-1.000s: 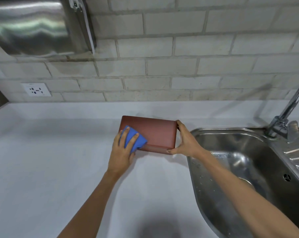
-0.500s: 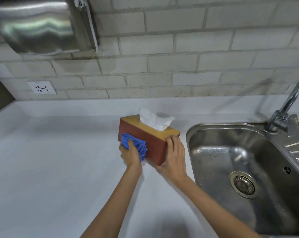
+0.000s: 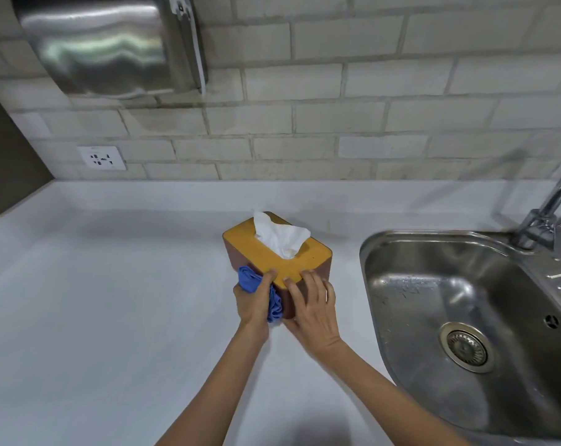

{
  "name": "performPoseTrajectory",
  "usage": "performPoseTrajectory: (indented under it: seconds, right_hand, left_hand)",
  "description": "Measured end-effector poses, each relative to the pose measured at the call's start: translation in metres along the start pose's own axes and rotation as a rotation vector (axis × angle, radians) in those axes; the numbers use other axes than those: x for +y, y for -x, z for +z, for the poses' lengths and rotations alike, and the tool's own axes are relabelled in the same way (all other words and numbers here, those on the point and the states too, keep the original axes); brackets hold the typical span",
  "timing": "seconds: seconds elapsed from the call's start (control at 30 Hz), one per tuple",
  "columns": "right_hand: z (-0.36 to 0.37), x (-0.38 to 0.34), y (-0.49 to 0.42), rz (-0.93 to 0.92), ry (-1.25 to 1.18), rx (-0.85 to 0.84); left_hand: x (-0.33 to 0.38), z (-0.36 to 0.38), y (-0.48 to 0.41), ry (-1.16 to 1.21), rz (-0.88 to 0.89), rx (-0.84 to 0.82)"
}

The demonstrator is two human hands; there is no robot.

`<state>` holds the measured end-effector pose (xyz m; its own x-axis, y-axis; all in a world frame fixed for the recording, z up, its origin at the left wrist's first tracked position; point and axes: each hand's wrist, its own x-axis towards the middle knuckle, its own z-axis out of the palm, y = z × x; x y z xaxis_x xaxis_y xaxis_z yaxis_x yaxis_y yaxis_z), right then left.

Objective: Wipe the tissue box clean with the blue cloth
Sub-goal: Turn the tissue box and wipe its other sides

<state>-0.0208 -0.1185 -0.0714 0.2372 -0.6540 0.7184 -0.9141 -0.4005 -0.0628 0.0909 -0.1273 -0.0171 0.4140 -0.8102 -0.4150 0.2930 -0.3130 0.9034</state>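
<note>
The tissue box (image 3: 266, 252) has reddish-brown sides and a yellow-orange top, and stands upright on the white counter with a white tissue (image 3: 280, 236) sticking out. My left hand (image 3: 252, 300) grips the bunched blue cloth (image 3: 274, 305) and presses it against the box's near end face. My right hand (image 3: 313, 304) holds the box's near right corner, fingers over the top edge and the side.
A steel sink (image 3: 465, 317) lies right of the box, its tap (image 3: 549, 214) at the far right. A steel dispenser (image 3: 108, 43) hangs on the brick wall upper left, with a wall socket (image 3: 101, 158) below. The white counter (image 3: 95, 317) spreads left and toward me.
The box was tipped on its side, then set upright and turned so an end faces me. My left hand with the cloth moved to that near end; my right hand shifted to the near corner.
</note>
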Motion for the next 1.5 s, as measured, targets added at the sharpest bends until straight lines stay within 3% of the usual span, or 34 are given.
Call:
performPoseTrajectory:
  seconds: [0.2,0.33,0.5,0.67,0.77,0.83,0.97,1.17,1.3,1.5]
  right_hand:
    - [0.004,-0.003,0.003,-0.03,0.038,0.082]
    - [-0.004,0.0,-0.001,-0.029,-0.133,0.141]
    - [-0.03,0.036,-0.04,0.24,-0.326,0.151]
    - [-0.034,0.069,-0.093,0.559,-0.589,-0.017]
    - [-0.023,0.08,-0.128,0.73,-0.748,-0.315]
    - [-0.012,0.084,-0.152,0.717,-0.738,-0.487]
    - [0.008,0.081,-0.199,0.766,-0.814,-0.648]
    - [0.034,0.059,-0.225,0.599,-0.682,-0.893]
    - [0.046,0.056,-0.226,0.587,-0.673,-0.944]
    - [0.049,0.071,-0.219,0.655,-0.729,-0.876]
  left_hand:
    - [0.01,-0.004,-0.002,-0.052,0.027,0.038]
    - [0.019,-0.009,-0.006,-0.122,0.044,0.019]
    - [0.05,-0.027,-0.024,-0.224,0.048,-0.055]
    - [0.08,-0.038,-0.04,-0.351,0.148,-0.072]
    - [0.076,-0.04,-0.036,-0.33,0.198,0.011]
    - [0.064,-0.043,-0.021,-0.215,0.199,0.085]
    - [0.026,-0.044,0.009,0.027,0.077,0.146]
    - [0.003,-0.002,0.024,0.283,-0.177,0.154]
    - [0.002,0.019,0.01,0.305,-0.208,0.261]
    - [0.01,0.019,-0.011,0.306,-0.176,0.354]
